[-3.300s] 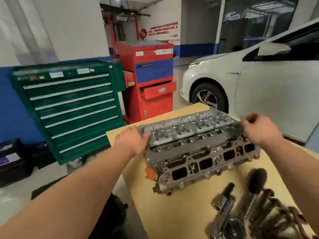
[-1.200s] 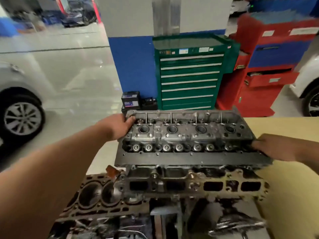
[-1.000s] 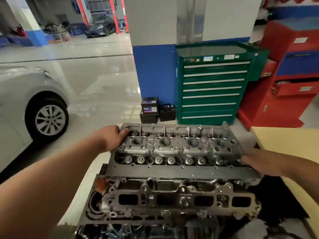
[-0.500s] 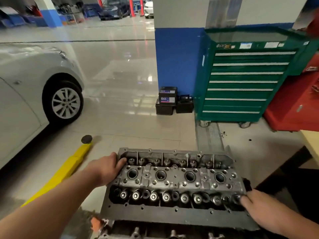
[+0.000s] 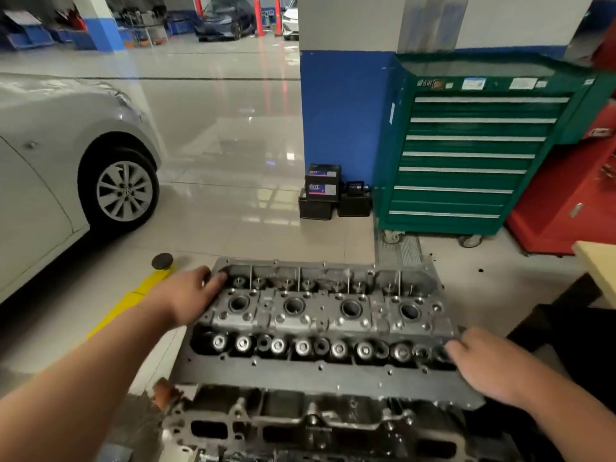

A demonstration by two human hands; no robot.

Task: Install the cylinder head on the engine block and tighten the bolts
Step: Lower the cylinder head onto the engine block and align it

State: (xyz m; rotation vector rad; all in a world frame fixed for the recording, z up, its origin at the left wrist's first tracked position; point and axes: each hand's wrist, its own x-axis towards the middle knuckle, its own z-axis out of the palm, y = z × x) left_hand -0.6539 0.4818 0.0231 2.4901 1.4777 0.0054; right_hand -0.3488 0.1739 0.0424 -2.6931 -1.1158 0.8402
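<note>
Ok, cylinder head (image 5: pixel 320 315) low centre, level; left hand (image 5: pixel 191 296) gripping its far-left corner, right hand (image 5: pixel 483 365) curled over its right end. Glossy tiled floor (image 5: pixel 233 145) beyond; silver car (image 5: pixel 50 155) left, green tool cabinet (image 5: pixel 466 155) right, batteries (image 5: pixel 323 191) by blue pillar (image 5: pixel 343 111).

Both bare forearms reach forward. The left hand (image 5: pixel 190 295) grips the head (image 5: pixel 316 311) at its far left corner, fingers curled over the rim. The right hand (image 5: pixel 490 365) grips its right end, knuckles up.
</note>
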